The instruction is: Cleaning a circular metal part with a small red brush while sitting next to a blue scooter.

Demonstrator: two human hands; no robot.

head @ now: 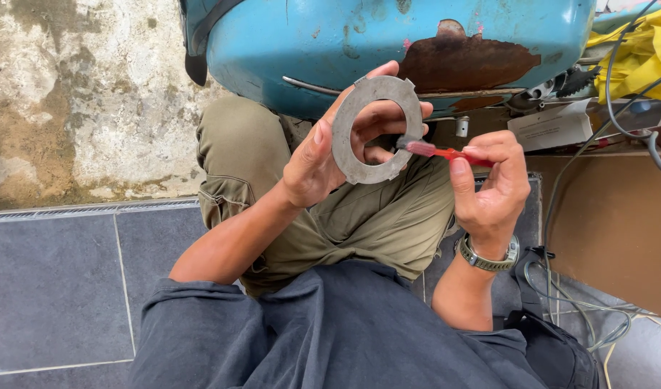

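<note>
A rusted blue scooter body (388, 43) stood ahead of the knees. The left hand (323, 155) gripped a grey metal ring plate (366, 133) upright; the right hand (492, 187) pinched a red brush (446, 152), bristles touching the plate's rim.

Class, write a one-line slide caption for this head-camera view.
Left hand holds a metal ring while right hand brushes its edge with a red brush.

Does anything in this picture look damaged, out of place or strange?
Yes. The blue painted metal body above the knees has a large brown rust patch where the paint has flaked off. The flat grey metal ring in the left hand and the red-handled brush in the right hand look normal.
</note>
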